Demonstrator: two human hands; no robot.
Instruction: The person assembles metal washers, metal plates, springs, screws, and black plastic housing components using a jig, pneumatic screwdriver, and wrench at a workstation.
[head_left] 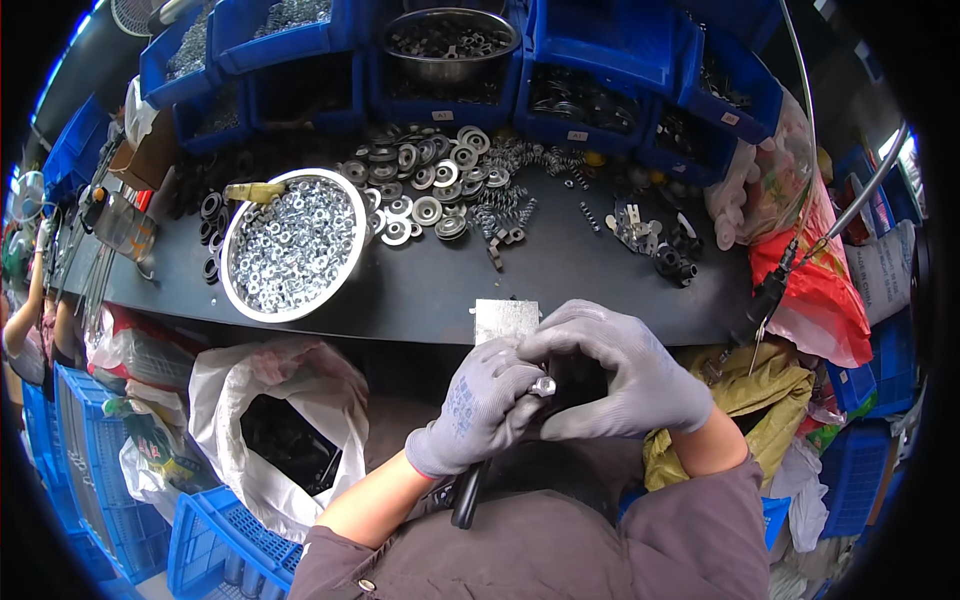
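Observation:
In the middle, just in front of the bench edge, both my hands wear grey knitted gloves. My left hand (480, 408) is closed round a slim part; its shiny round metal end (543, 386) pokes out by the thumb. A black bar, perhaps a handle (467, 497), shows below the same hand; whether it belongs to that part is hidden. My right hand (640, 375) curves into a C with a dark gap between thumb and fingers, and its fingertips meet the left hand. A silver metal block (505, 319) sits at the bench edge behind the left fingers.
A white-rimmed bowl (229, 262) of small metal nuts stands on the dark bench (560, 265). Round metal wheels (427, 210) and springs (590, 215) lie beyond. Blue bins (600, 55) line the back. An open white sack (215, 400) is at lower left.

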